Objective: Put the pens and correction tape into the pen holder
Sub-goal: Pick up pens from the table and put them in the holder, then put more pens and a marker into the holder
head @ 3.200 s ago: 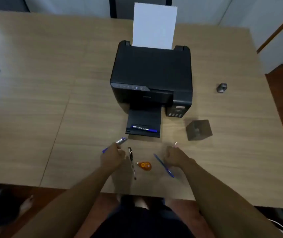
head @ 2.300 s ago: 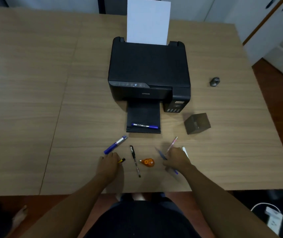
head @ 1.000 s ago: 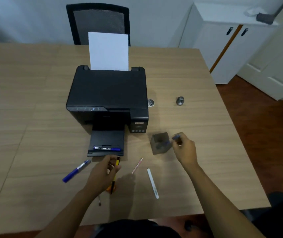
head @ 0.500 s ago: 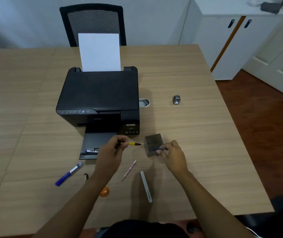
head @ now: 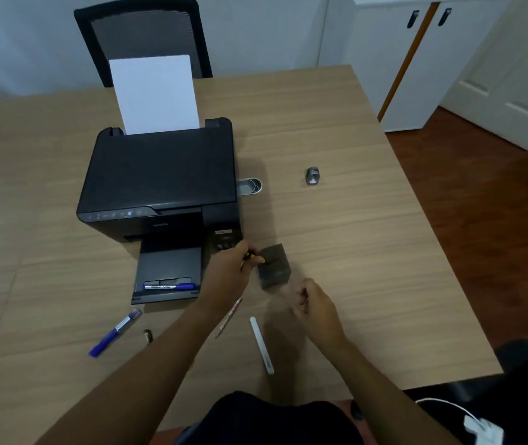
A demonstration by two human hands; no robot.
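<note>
Now a yellow-tipped pen is pinched in the left hand at the pen holder; release is needed next. Just below, the right hand is loosely curled, apparently empty.

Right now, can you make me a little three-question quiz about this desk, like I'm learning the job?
1. True or false: the left hand holds a yellow-tipped pen at the pen holder.
2. Where does the blue marker with the white label lie? A) in the pen holder B) on the printer's output tray C) beside the chair
3. Fill in: the white pen lies on the ____.

Key
1. True
2. B
3. table
</note>
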